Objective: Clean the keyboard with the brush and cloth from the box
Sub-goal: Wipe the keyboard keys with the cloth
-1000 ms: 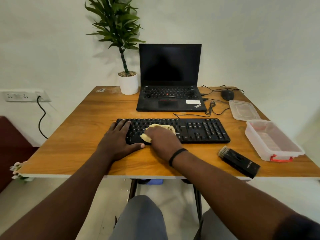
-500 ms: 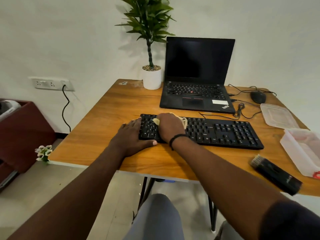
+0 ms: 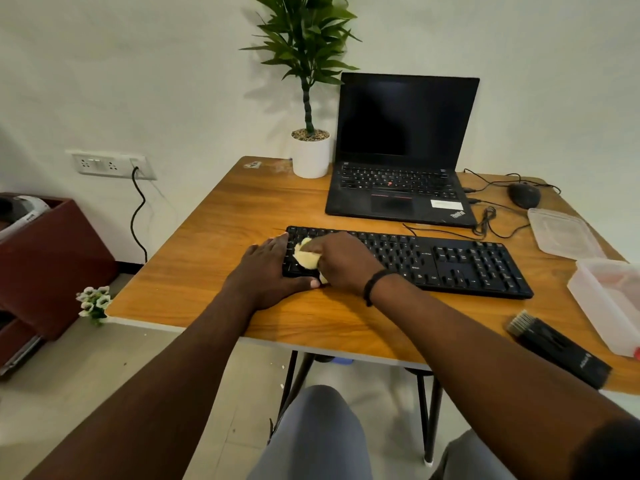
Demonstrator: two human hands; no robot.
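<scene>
The black keyboard (image 3: 433, 259) is laid across the middle of the wooden table (image 3: 221, 237), in front of the open laptop (image 3: 401, 161). Its left end is covered by both hands. A crumpled yellow cloth (image 3: 305, 258) is pressed onto the leftmost keys and is gripped by the right hand (image 3: 343, 263), whose fingers are curled round it; a dark band is worn at that wrist. The left hand (image 3: 268, 271) is laid flat, fingers straight, partly on the table and partly over the keyboard's left edge, with its thumb stretched along the front edge. The black brush (image 3: 557, 348) is left lying near the table's front right edge, bristles toward the keyboard. Just beside it stands the clear plastic box (image 3: 609, 306), and its lid (image 3: 564, 233) is set farther back, near the mouse (image 3: 523, 195). A potted plant (image 3: 310, 154) is placed just left of the laptop.
</scene>
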